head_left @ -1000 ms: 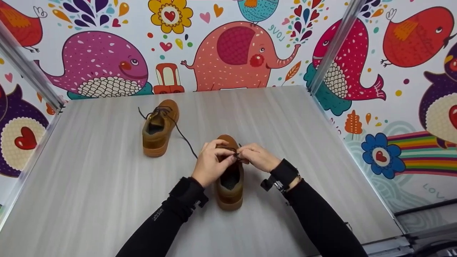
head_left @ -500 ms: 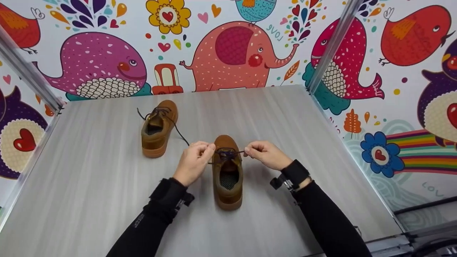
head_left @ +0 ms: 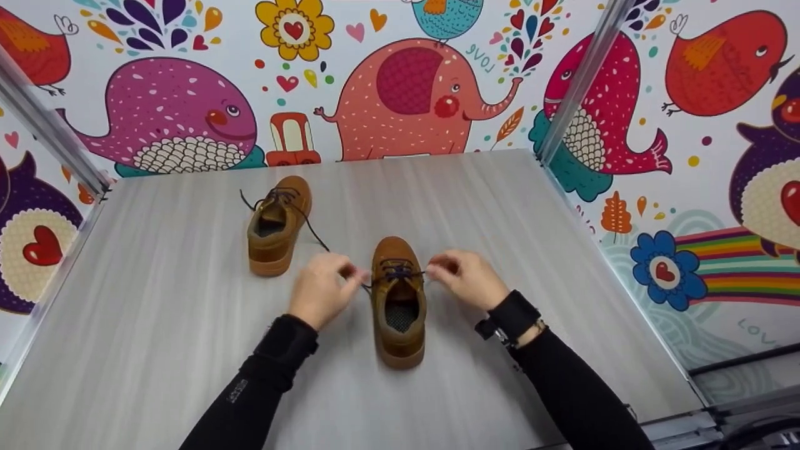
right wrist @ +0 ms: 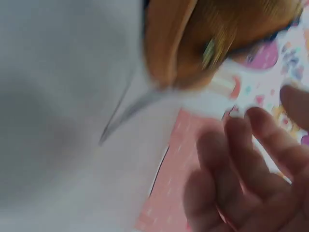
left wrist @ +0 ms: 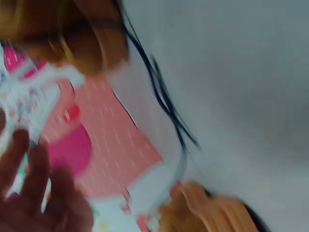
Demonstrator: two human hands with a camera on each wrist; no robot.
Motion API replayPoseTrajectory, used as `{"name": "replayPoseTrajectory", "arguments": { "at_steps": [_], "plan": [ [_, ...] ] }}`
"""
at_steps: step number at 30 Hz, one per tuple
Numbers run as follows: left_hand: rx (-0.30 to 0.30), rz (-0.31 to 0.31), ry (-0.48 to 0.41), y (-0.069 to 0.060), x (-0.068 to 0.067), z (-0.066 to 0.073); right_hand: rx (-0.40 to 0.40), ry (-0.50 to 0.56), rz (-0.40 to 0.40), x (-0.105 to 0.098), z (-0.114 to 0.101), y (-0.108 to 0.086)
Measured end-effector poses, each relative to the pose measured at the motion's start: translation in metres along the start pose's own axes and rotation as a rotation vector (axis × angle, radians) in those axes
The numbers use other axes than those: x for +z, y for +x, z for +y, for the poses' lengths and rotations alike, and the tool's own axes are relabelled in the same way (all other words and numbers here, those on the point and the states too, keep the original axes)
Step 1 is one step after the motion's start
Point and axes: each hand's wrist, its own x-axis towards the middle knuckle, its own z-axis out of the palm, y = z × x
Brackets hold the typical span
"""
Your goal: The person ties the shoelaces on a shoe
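Note:
A brown lace-up shoe (head_left: 402, 344) stands upright between my hands, toe pointing away, its dark shoelace (head_left: 397, 269) crossing the tongue. Left of it is my left hand (head_left: 322, 287), fingers loosely bent; the left wrist view shows them apart from the trailing lace ends (left wrist: 164, 94). On the other side my right hand (head_left: 469, 278) hovers close to the shoe. Seen from the right wrist, its fingers (right wrist: 241, 159) are relaxed, with a gap to the thumb, and a blurred lace end (right wrist: 128, 116) hangs loose beside the shoe.
A matching shoe (head_left: 270, 253) stands farther back on the left, one long lace trailing right toward my left hand. Both shoes rest on a pale wood-grain table (head_left: 500, 206). Walls with cartoon animals (head_left: 406, 106) and metal corner posts (head_left: 584, 81) border its back and sides.
My hands worked together at the laces over the shoe, then drew apart to either side with the lace ends pinched. Now the fingers have let go, and the left hand has moved slightly left.

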Motion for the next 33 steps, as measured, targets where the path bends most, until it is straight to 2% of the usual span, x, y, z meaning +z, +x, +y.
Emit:
{"name": "replayPoseTrajectory", "arguments": {
  "at_steps": [1,3,4,6,8,10,12,14,16,21,28,33],
  "plan": [
    [0.022,-0.068,-0.028,-0.001,0.003,0.005,-0.008,0.010,-0.054,0.002,-0.006,-0.001],
    [0.025,-0.195,-0.088,-0.003,0.008,0.013,-0.017,0.016,-0.136,0.004,-0.015,-0.004],
    [0.010,-0.244,-0.111,-0.003,0.009,0.016,-0.020,0.011,-0.155,0.005,-0.018,-0.005],
    [-0.029,-0.290,-0.150,-0.003,0.011,0.020,-0.014,0.027,-0.171,0.006,-0.022,-0.007],
    [-0.084,-0.287,-0.194,-0.002,0.013,0.022,0.004,0.073,-0.161,0.006,-0.021,-0.008],
    [-0.103,-0.249,-0.217,-0.001,0.014,0.022,0.018,0.134,-0.143,0.007,-0.019,-0.008],
    [-0.095,-0.209,-0.218,0.000,0.017,0.020,0.009,0.166,-0.122,0.010,-0.016,-0.007],
    [-0.053,-0.172,-0.189,0.000,0.018,0.018,-0.023,0.154,-0.084,0.013,-0.015,-0.005],
    [-0.004,-0.139,-0.145,0.000,0.019,0.016,-0.068,0.105,-0.042,0.017,-0.014,-0.004],
    [0.066,-0.096,-0.083,-0.002,0.016,0.011,-0.182,-0.081,0.041,0.023,-0.010,-0.005],
    [0.145,-0.121,0.009,-0.003,0.010,0.003,-0.219,-0.259,0.067,0.017,-0.003,-0.006],
    [0.200,-0.131,0.103,-0.004,0.008,-0.003,-0.390,-0.340,0.094,0.005,0.010,-0.006]
  ]
}}
